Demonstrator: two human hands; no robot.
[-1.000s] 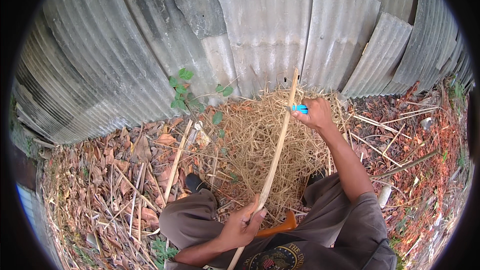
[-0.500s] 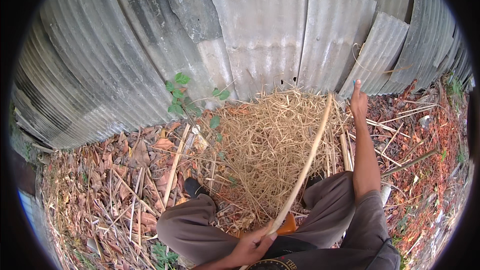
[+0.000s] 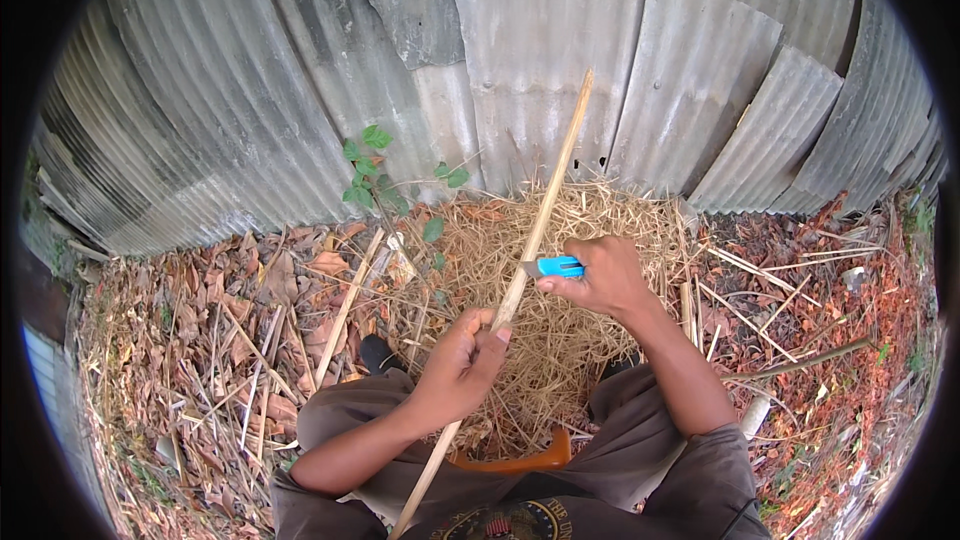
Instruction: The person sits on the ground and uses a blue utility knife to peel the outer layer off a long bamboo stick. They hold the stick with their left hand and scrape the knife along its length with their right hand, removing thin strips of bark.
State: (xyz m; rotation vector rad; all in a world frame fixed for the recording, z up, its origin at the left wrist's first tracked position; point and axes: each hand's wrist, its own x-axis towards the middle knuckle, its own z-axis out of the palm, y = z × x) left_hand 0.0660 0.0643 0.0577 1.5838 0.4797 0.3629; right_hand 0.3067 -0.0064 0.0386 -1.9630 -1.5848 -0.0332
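A long pale stick, peeled-looking and tapering at its far end, slants from my lap up toward the fence. My left hand is closed around it just below its middle. In my right hand is a blue utility knife, its blade out and meeting the stick a little above my left hand. Beneath both hands, between my legs, lies a heap of thin straw-coloured shavings.
A fence of grey corrugated sheets stands ahead. A leafy green plant grows at its foot. Dry leaves and loose sticks cover the ground. Part of an orange seat shows beneath me.
My right hand has come in from the far right, bringing the knife blade to the stick. My left hand has moved up and forward, and the stick now reaches further over the heap.
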